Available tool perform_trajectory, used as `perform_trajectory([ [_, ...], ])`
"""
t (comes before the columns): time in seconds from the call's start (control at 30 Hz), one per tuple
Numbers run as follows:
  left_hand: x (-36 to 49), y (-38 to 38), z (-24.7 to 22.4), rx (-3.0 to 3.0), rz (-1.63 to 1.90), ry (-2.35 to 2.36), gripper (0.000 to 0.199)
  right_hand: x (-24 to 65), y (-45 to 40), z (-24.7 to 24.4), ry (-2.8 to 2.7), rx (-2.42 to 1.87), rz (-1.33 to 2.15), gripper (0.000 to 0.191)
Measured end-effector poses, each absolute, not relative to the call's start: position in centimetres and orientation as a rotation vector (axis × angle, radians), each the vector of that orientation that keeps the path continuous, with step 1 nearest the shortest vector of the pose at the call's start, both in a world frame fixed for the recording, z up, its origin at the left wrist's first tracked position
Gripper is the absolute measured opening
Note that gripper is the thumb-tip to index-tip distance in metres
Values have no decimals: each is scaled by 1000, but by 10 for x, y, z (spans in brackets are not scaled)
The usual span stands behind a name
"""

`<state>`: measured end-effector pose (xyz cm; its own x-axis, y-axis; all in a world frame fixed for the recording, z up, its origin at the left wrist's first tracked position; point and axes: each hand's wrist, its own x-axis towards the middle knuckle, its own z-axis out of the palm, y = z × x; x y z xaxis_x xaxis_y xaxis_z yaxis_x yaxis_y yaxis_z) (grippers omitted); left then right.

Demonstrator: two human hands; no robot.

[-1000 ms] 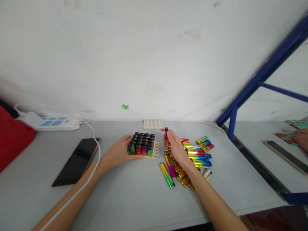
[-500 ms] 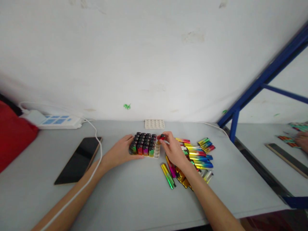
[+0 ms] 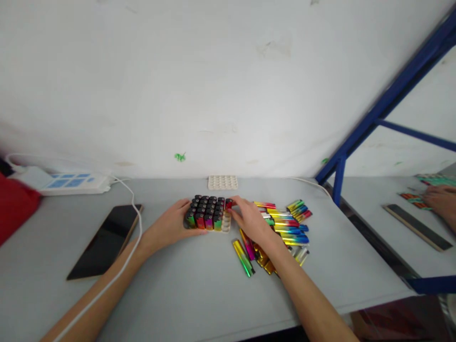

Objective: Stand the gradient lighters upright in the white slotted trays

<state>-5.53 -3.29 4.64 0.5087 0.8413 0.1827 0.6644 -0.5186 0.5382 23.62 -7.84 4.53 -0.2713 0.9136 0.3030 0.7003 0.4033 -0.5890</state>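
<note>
Black-topped lighters (image 3: 204,212) stand upright in rows in a white tray (image 3: 225,223), whose right column shows several bare slots. My left hand (image 3: 174,222) is wrapped round the left side of this tray. At the back of the right column, my right hand (image 3: 247,217) pinches a red lighter (image 3: 228,204) upright at its slot. Many shiny coloured lighters (image 3: 285,228) lie in a loose pile beside and beyond my right hand. A yellow-green lighter (image 3: 243,258) lies at the pile's near left edge.
A second white tray (image 3: 223,182) lies by the wall. At left are a dark phone (image 3: 106,241), a power strip (image 3: 76,183), a red item (image 3: 16,206) and a white cable over my left forearm. Past the blue frame (image 3: 356,135), another person's hand (image 3: 441,199) shows.
My right hand has brought the red lighter from beside the tray to the back slot of the right column, and it now stands more upright. The view has shifted slightly.
</note>
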Motion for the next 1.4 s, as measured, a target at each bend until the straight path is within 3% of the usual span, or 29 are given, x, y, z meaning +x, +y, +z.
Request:
perform_trajectory([
  [0.27,-55,-35,50,2365,588,1241,67,305,-69,40,-1971,-1702,167,24],
  [0.37,-55,-35,48,2381,598,1231,63,325,-64,32,-1952,-1841,154,14],
  [0.53,-55,-36,49,2355,587,1243,65,326,-63,28,-1943,-1808,187,15],
  [0.97,-38,-49,43,2552,565,1307,54,291,-72,54,-1720,-1627,186,72],
  [1.4,-39,-46,49,2559,529,1254,78,302,-68,47,-1698,-1699,148,87],
])
